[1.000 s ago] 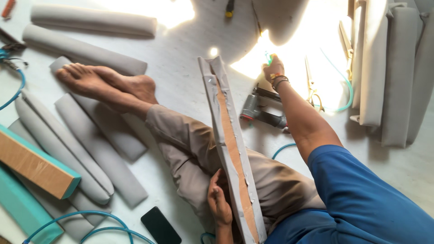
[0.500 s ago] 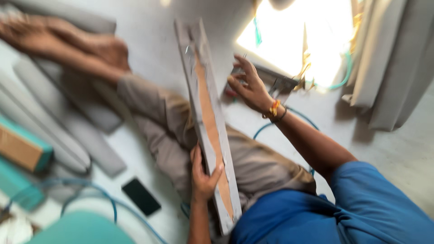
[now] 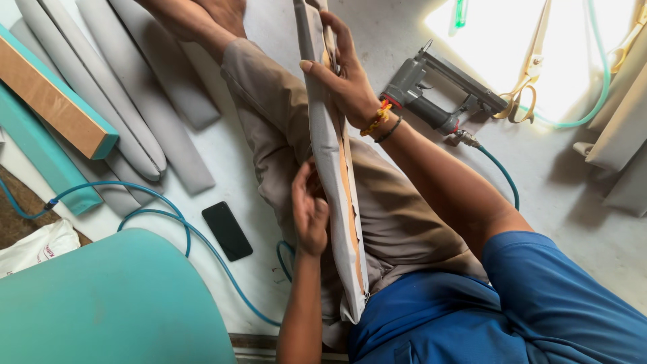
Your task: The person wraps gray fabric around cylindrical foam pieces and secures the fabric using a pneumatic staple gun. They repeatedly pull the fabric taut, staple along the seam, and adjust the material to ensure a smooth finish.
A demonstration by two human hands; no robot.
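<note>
A long narrow wooden panel point(image 3: 331, 155) wrapped in pale grey fabric lies lengthwise over my lap and legs. My right hand point(image 3: 344, 77) grips its upper part, fingers curled over the fabric edge. My left hand point(image 3: 309, 209) holds the panel's left edge lower down, pressing the fabric against it. A grey pneumatic staple gun point(image 3: 431, 94) lies on the floor just right of my right wrist, with a teal air hose point(image 3: 502, 178) attached.
Gold-handled scissors point(image 3: 529, 84) lie in the bright patch at the upper right. Several grey upholstered panels point(image 3: 128, 108) and a teal-edged board point(image 3: 54, 101) lie at the left. A black phone point(image 3: 227, 230) and a blue hose point(image 3: 168, 216) sit by a teal cushion point(image 3: 114, 303).
My right hand left the staple gun and came back onto the panel's upper part. The view has swung closer over my lap, and my left hand has moved up the panel's edge.
</note>
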